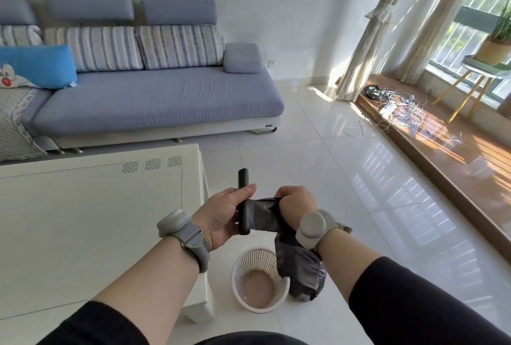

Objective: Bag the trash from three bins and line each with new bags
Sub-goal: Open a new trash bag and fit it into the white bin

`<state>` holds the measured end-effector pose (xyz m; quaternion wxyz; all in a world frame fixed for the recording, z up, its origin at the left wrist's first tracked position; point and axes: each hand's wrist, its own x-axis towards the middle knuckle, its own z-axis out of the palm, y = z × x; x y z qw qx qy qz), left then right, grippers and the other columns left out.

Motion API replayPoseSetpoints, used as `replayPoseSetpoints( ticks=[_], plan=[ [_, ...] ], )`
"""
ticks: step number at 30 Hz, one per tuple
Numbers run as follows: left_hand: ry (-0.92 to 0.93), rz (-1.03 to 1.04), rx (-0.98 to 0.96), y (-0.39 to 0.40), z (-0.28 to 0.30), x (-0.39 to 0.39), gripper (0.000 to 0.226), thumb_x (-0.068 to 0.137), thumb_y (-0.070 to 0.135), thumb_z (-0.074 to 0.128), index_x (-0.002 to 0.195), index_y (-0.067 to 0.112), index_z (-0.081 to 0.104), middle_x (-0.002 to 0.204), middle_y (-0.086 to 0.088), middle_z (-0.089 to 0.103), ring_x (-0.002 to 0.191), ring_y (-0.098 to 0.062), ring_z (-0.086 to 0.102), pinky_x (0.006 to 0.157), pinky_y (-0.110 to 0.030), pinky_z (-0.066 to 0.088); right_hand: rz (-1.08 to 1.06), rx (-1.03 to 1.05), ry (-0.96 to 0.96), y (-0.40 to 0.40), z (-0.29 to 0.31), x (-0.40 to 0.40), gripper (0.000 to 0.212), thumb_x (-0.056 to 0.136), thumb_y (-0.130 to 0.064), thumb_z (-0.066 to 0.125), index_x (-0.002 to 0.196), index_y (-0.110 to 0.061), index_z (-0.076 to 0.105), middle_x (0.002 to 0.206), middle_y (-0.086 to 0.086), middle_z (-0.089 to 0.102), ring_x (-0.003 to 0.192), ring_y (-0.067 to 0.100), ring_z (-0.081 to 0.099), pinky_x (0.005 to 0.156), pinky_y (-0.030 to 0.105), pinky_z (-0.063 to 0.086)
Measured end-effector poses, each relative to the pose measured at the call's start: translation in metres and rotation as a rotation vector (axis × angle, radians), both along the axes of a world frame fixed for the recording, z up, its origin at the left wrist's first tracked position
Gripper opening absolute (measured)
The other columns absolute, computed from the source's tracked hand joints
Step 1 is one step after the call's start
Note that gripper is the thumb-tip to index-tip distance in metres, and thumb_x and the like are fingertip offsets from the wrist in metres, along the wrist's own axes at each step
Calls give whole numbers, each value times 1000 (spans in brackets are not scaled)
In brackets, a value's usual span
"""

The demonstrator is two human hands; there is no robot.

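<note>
Black bin-bag roll [244, 203] held upright above floor, one bag pulled off sideways. L hand [221, 216] wraps roll; R hand [297, 206] fisted on bag's free end. Below: unlined white lattice bin [258, 279], filled dark bag [302, 272] touching it.

Left hand [221, 214] fingers curled, gripping; right hand [297, 206] fisted, knuckles up.

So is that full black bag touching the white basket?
Touching. The head view shows the bag leaning against the basket rim, no floor showing between them.
</note>
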<state>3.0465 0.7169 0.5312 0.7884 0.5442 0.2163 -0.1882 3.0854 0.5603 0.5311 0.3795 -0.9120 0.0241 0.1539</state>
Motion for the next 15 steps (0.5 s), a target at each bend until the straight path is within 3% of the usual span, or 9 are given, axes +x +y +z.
replayPoseSetpoints(
  ticks=[5,7,12,15],
  plan=[
    [108,66,-127,-18,4,-7,20,92,22,59,76,12,53,61,-5,60,55,-19,57,56,-31,48,5,-128,17,-17,-5,7,35,80,2,43,92,-16,71,102,10,68,84,24,51,69,23,37],
    [105,91,-126,-25,2,-8,23,94,24,58,76,13,49,56,-2,53,46,-17,54,55,-30,46,7,-151,14,-20,-8,8,34,82,0,43,94,-14,72,107,9,68,84,23,50,69,22,37],
    [95,136,-68,-45,2,-11,29,96,29,55,74,14,42,46,-2,49,34,-18,50,36,-19,40,105,-296,19,-26,-17,9,32,86,-6,42,95,-13,72,108,7,68,90,24,58,71,25,44],
    [82,103,-17,-59,-1,-13,30,96,30,54,74,13,42,47,-3,47,37,-19,47,36,-17,36,148,-369,35,-30,-22,12,33,87,-4,42,99,-10,72,107,9,68,96,25,64,78,30,51]
  ],
)
